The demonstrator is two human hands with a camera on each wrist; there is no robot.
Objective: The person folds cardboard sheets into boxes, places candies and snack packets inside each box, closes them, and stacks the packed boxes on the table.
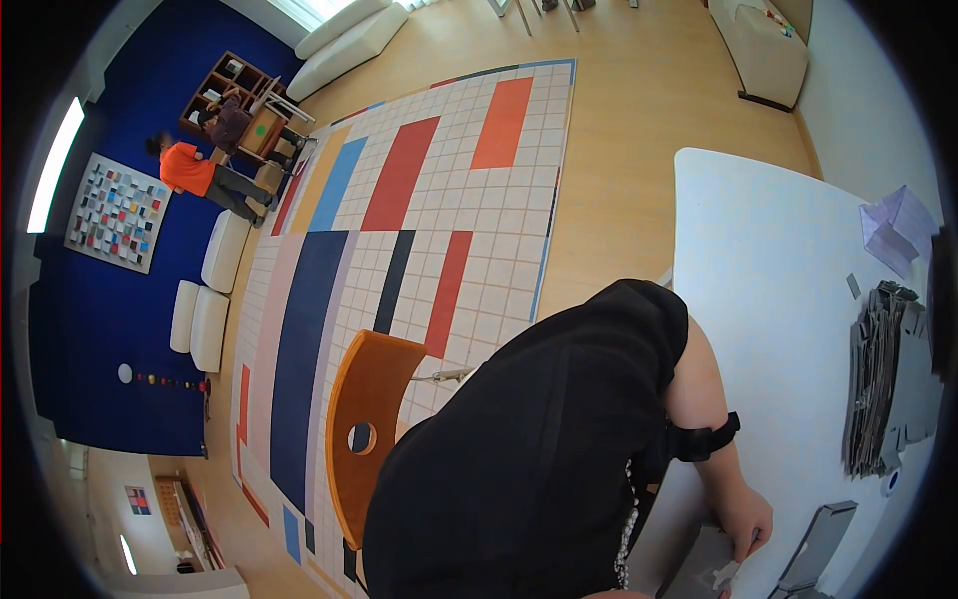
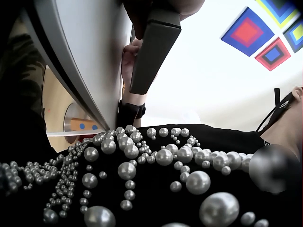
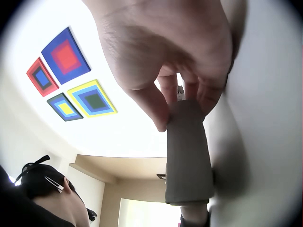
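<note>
A small grey cardboard box [image 1: 694,564] is between both hands at the table's near edge. My left hand [image 1: 746,521] bends down over it and grips its end; in the left wrist view the left fingers [image 2: 137,16] are dark at the top of the box [image 2: 156,52]. In the right wrist view my right hand [image 3: 177,52] pinches the box [image 3: 188,151] between thumb and fingers. The other wrist's black band shows behind it. A pale torn-looking patch lies on the box in the head view, where the right hand is mostly out of frame.
On the white table [image 1: 758,270], another grey cardboard piece [image 1: 818,544] lies folded open beside the box. A stack of flat grey cardboard [image 1: 878,379], a tape roll [image 1: 891,483] and a lilac paper bag [image 1: 896,230] line the far side. A wooden chair [image 1: 364,439] stands behind.
</note>
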